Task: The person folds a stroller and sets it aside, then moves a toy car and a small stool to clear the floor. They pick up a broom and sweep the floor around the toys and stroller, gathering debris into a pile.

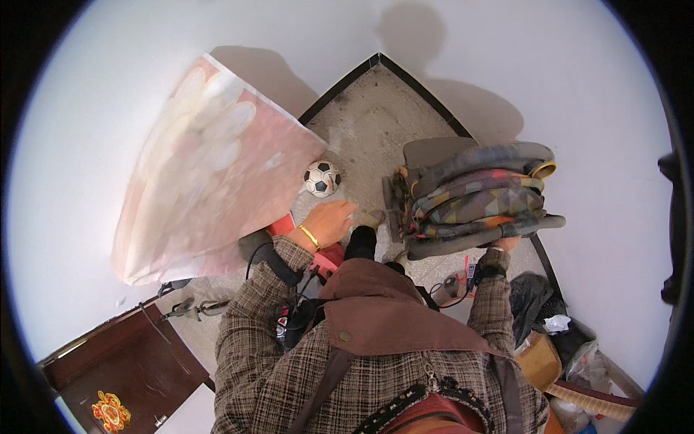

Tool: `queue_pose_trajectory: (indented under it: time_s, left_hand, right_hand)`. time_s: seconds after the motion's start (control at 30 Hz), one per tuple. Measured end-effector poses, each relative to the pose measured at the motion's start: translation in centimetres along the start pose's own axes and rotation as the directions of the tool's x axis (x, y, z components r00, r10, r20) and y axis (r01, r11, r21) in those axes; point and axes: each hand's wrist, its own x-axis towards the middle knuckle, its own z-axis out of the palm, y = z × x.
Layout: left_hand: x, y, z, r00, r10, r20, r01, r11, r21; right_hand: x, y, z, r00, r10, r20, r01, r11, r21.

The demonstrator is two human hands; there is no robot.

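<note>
Brown-and-cream woven plaid sleeves and jacket (260,362) fill the lower view, with a smooth maroon-brown apron (405,322) across the front. Left forearm bent inward, the left hand (329,220) hangs palm down, empty, its fingers loosely extended; a shiny gold-coloured bracelet (309,238) circles the wrist. Well apart from it, the right hand (507,244) reaches forward against a bulky folded stroller (481,194), fingers hidden by its grey padded bar, so I cannot tell how firmly they grip. Soft, bunched fabric with multicoloured triangles lies between the stroller's rounded tubes. The stroller sits ahead of the right hand and to the left hand's right; a black-and-white football (322,179) lies just beyond the left hand on rough grey flooring (365,108).
</note>
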Motion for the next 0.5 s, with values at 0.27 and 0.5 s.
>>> queue_pose_trajectory:
  time_s: [0.27,0.5]
  left_hand:
    - [-10.9,1.2,0.8,0.968,-0.149,-0.203,0.149,0.989,-0.015]
    - [-21.1,-0.8,1.9,0.828,-0.391,-0.403,0.344,0.920,-0.187]
  right_hand:
    - [-4.7,-2.5,-5.7,0.986,0.043,0.161,-0.079,0.971,0.227]
    - [-7.3,-3.3,-12.4,0.885,-0.035,0.463,0.078,0.994,-0.074]
